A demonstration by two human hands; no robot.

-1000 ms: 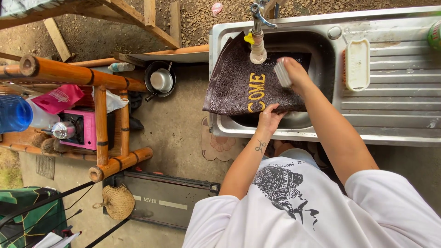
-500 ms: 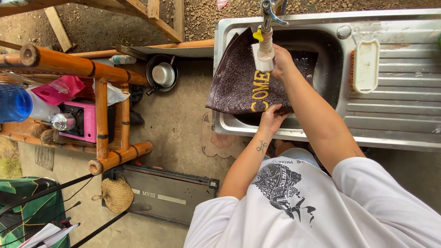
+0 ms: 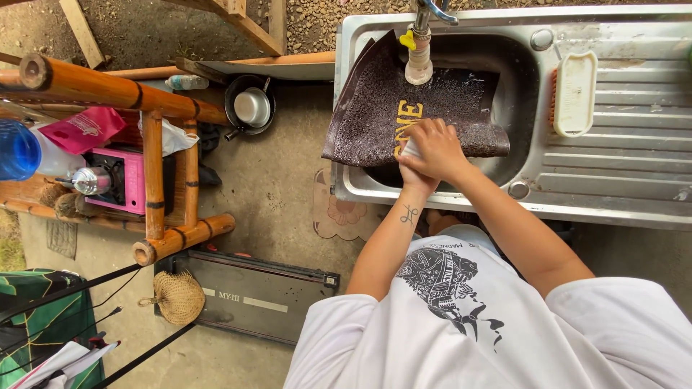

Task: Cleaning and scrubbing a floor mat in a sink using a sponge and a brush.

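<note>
A dark brown doormat (image 3: pixel 375 108) with yellow letters lies draped over the left rim and basin of a steel sink (image 3: pixel 613 180). My right hand (image 3: pixel 435 149) is closed around a small white scrub brush (image 3: pixel 411 150) and presses it on the mat's near edge, over the letters. My left hand (image 3: pixel 412 184) sits just below it at the sink's front rim, gripping the mat's edge; the right hand covers most of it. A tap (image 3: pixel 419 45) with a white spout hangs over the mat's far part.
A white long-handled brush (image 3: pixel 574 92) rests on the drainboard to the right. Left of the sink stand a bamboo rack (image 3: pixel 153 173) with a pink stove (image 3: pixel 115 186), and a small pot (image 3: pixel 252 106) on the ground. A woven fan (image 3: pixel 179 297) lies lower left.
My right hand has drawn the white brush from under the tap down across the mat to its near edge, beside my left hand. The left hand has stayed at the front rim.
</note>
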